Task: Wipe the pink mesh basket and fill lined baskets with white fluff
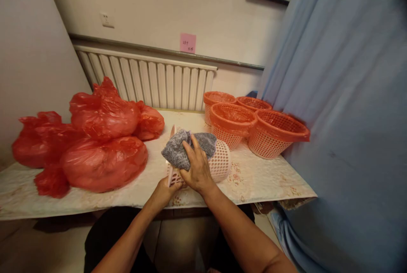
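A light pink perforated plastic basket [221, 160] lies on its side on the table, its rim toward the left. My left hand [164, 191] is closed on the near part of that rim. Over the basket's upper side lies a grey speckled cloth [177, 151] with a pale purple edge. My right hand [197, 167] grips the cloth and presses it against the basket wall, fingers pointing away from me. The cloth and right hand hide much of the basket's middle.
Several knotted red plastic bags [104, 162] are heaped on the left of the cloth-covered table [197, 200]. Several red-lined baskets [233, 126] stand at the back right, beside a blue curtain [343, 107]. Behind the table is a white radiator [159, 80].
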`<move>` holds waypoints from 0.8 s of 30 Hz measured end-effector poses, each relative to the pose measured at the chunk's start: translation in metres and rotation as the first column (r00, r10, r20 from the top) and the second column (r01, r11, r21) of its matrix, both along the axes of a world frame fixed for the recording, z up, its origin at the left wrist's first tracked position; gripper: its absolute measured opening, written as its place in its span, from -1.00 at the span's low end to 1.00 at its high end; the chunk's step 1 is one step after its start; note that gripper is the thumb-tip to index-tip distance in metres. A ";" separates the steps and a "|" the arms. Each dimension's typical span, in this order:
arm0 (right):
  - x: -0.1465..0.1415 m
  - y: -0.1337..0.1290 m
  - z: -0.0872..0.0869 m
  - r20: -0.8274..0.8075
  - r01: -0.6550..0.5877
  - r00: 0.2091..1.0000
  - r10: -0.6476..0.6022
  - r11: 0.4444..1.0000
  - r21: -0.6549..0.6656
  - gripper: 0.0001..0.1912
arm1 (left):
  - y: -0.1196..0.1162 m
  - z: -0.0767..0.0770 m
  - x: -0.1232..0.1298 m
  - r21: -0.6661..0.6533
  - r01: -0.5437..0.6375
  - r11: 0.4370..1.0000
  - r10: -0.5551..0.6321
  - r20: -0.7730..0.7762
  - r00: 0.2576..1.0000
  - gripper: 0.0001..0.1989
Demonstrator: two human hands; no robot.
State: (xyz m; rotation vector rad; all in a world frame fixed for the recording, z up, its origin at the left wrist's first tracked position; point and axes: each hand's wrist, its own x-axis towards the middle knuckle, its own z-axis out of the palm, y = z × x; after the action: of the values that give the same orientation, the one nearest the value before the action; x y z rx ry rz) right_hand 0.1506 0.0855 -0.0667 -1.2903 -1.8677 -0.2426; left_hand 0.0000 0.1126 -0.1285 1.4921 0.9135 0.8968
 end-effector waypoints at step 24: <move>0.094 0.015 -0.017 0.097 0.264 0.961 -0.258 0.963 -0.053 -0.50 | -0.019 0.020 0.011 -0.103 -0.140 0.985 0.142 0.008 0.990 -0.68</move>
State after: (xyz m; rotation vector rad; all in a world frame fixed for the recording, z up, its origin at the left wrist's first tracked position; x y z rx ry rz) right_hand 0.2450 0.1007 -0.0839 -1.5964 -1.7878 -0.3866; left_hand 0.0112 0.0937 -0.1080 1.3440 1.0484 0.9482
